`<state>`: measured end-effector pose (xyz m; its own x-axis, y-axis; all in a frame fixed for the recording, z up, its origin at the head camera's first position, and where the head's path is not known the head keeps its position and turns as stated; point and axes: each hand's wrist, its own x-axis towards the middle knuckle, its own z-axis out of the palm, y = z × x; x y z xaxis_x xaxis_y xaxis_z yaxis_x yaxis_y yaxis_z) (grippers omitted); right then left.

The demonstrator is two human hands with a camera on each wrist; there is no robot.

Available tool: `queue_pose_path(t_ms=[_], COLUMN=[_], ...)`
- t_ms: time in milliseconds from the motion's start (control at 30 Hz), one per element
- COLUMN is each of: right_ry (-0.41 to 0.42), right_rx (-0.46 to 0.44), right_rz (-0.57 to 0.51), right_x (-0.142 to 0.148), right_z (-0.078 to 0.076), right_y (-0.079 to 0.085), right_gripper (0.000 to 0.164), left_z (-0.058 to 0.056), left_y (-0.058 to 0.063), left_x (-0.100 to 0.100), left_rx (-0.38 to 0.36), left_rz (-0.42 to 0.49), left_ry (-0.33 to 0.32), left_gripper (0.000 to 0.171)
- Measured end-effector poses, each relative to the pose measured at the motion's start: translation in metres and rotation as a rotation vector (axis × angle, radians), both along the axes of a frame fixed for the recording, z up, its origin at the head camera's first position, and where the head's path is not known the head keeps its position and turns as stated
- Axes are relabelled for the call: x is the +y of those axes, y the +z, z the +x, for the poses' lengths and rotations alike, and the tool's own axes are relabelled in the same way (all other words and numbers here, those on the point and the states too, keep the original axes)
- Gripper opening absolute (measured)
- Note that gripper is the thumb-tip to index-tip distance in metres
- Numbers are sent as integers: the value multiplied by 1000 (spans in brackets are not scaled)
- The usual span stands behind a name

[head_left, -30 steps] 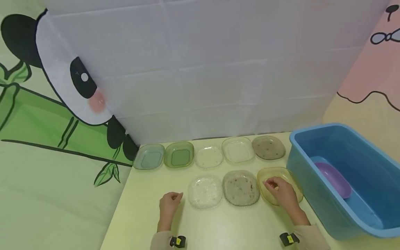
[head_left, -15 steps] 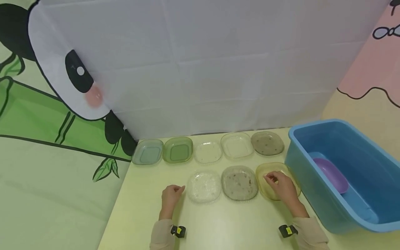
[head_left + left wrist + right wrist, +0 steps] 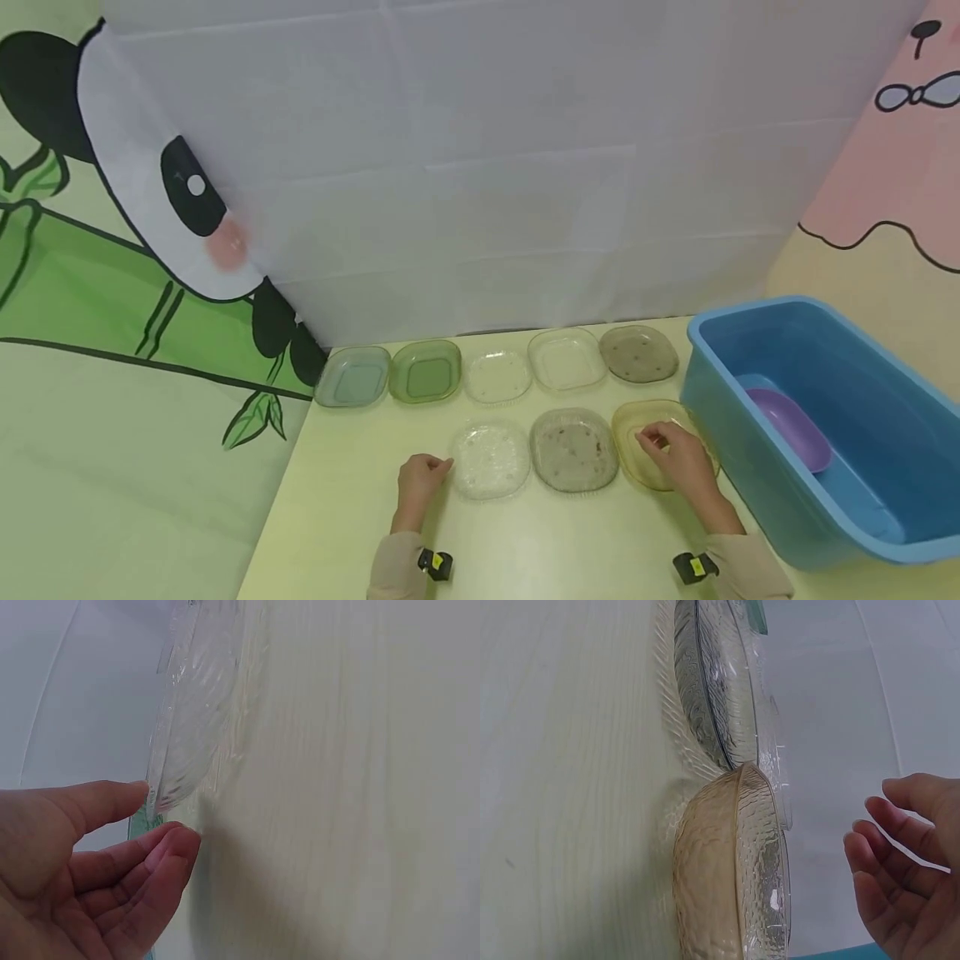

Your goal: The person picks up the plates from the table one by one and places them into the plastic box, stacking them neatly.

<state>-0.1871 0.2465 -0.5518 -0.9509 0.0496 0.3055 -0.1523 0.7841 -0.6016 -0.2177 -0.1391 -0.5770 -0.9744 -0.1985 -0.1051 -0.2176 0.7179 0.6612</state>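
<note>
My left hand (image 3: 422, 483) is at the left edge of a clear ridged glass dish (image 3: 491, 460). In the left wrist view the thumb meets or nearly meets the dish's rim (image 3: 161, 757), and a gap parts it from the bent fingertips. Over a yellow dish (image 3: 632, 418) hovers my right hand (image 3: 677, 457); the right wrist view shows its loosely bent fingers (image 3: 889, 889) apart from the amber-toned dish (image 3: 709, 877), holding nothing. Between these two lies a grey dish (image 3: 574, 450) with dark specks.
Behind stands a row of a bluish dish (image 3: 352, 377), a green dish (image 3: 425, 372), a clear dish (image 3: 497, 375), a pale dish (image 3: 567, 358) and a brown-grey dish (image 3: 638, 354). A blue tub (image 3: 742, 442) at right holds a purple dish (image 3: 791, 429).
My left hand has shifted right, from beside the clear dish to its left edge. The right hand stays over the yellow dish. The head view tilted up, then back down.
</note>
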Motion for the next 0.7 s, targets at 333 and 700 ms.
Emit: queue_pose_path(t_ms=[333, 700], right_ry=[-7, -14], right_rx=[-25, -18], right_rz=[0, -13], right_x=[2, -3], right_z=[-2, -7], right_y=[-3, -4], right_gripper=[10, 9], left_z=[-4, -8], left_y=[-4, -9], left_x=[7, 5], left_rx=[34, 89], left_rz=[9, 77], left_ry=[20, 60], left_gripper=[15, 13])
